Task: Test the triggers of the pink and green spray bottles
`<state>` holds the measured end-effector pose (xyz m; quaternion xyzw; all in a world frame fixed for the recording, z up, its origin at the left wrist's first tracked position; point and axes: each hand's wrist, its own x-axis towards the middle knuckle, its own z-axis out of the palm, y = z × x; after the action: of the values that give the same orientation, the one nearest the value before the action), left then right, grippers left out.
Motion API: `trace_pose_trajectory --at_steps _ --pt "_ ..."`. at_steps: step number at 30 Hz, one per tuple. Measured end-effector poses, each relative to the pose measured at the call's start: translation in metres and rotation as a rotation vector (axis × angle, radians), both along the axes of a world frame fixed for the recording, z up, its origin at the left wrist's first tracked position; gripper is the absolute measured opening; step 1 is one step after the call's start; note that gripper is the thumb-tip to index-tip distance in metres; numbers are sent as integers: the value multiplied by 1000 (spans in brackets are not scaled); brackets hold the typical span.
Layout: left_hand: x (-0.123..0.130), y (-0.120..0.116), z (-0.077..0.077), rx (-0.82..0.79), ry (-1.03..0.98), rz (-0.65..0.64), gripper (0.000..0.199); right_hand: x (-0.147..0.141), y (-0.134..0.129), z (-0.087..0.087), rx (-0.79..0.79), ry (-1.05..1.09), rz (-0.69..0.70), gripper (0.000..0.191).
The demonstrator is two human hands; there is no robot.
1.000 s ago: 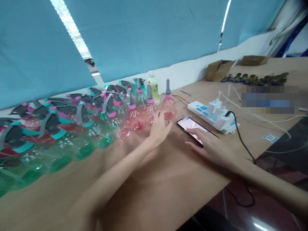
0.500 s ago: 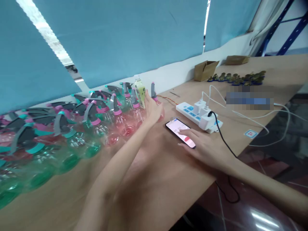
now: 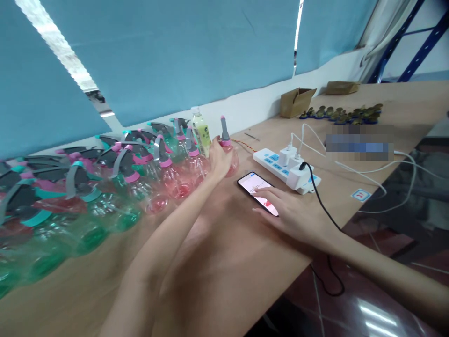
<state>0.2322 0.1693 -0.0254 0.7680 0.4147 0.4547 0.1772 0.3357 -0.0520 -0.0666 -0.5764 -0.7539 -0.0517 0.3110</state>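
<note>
My left hand point(image 3: 220, 158) reaches across the table, its fingers wrapped around a clear pink spray bottle point(image 3: 233, 161) with a grey trigger head and pink collar. The bottle stands upright at the right end of a crowd of similar spray bottles point(image 3: 170, 173), some pink and some green. Over a phone point(image 3: 261, 202) lying flat on the table, my right hand point(image 3: 289, 210) is open, fingers stretched out above the lit screen. The screen shows timer-like digits and a red button, partly covered by the fingers. Whether a fingertip touches the glass is hard to tell.
A drink bottle point(image 3: 201, 131) with a green label stands behind my left hand. Beyond the phone lies a white power strip point(image 3: 271, 164) with chargers and trailing cables. Small dark figures point(image 3: 343, 113) and cardboard boxes point(image 3: 297, 102) sit farther back. The table edge drops off at right.
My left hand's fingers have come down and closed around the pink spray bottle. My right hand stays over the phone. The view has shifted slightly.
</note>
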Motion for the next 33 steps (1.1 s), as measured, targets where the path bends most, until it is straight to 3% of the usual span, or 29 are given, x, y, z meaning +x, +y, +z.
trace_pose_trajectory --at_steps 6,9,12,17,22,33 --pt "-9 -25 28 91 14 -65 42 1 -2 4 -22 19 -21 32" --pt "-30 -53 46 114 38 -125 38 2 -2 3 -14 19 -40 33" --pt "-61 -84 55 112 100 -170 40 2 -1 1 -32 7 -45 33" --pt "-124 -129 42 -7 181 -147 39 0 2 -6 -22 -5 -22 31" --pt "-181 -155 25 -125 194 -103 29 -1 6 -12 8 12 -28 33" --pt "-258 -199 26 -182 188 55 26 -2 7 -31 37 -105 -75 36"
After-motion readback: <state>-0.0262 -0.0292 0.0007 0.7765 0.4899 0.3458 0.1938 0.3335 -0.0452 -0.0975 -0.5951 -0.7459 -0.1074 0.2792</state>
